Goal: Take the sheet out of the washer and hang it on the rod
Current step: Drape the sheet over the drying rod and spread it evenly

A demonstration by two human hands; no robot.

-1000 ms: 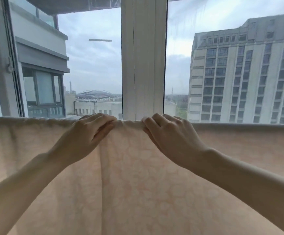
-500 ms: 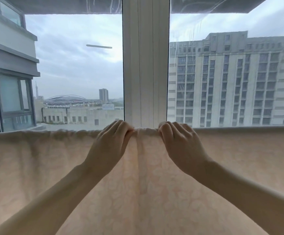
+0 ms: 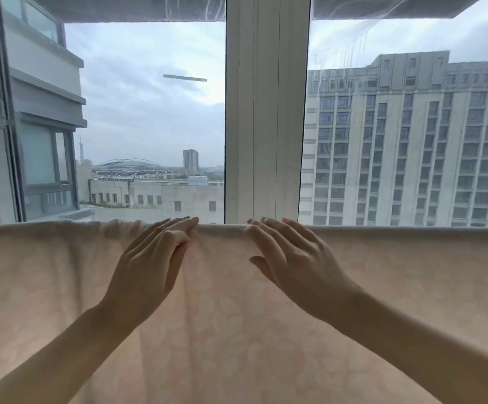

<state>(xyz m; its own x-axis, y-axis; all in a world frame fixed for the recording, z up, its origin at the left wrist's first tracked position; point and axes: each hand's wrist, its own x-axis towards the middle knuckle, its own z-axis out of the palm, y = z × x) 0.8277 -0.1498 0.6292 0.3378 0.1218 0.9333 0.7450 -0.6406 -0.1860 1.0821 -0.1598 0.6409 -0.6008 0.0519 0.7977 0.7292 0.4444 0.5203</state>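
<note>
My sheet, pale peach with a faint flowered pattern, hangs in front of me, draped over a straight level line that crosses just at the foot of the white window post. Whatever bears it is hidden under the fold. The cloth spreads well to both sides of the post and falls past the bottom of my view. It gathers in soft wrinkles left of the post and lies smoother to the right.

My left hand lies flat on the cloth just left of the post, fingers straight and close together, their tips on the top fold. It grips nothing. My right hand is below the post's right edge, fingers straight and a little spread, tips at the fold, thumb standing out toward the left. It holds nothing either. A short stretch of the fold shows between the two hands, directly under the post.

Through the glass right of the post stands a tall grey building. Left of the post sits a low concrete block, and further left, a neighbouring window frame.
</note>
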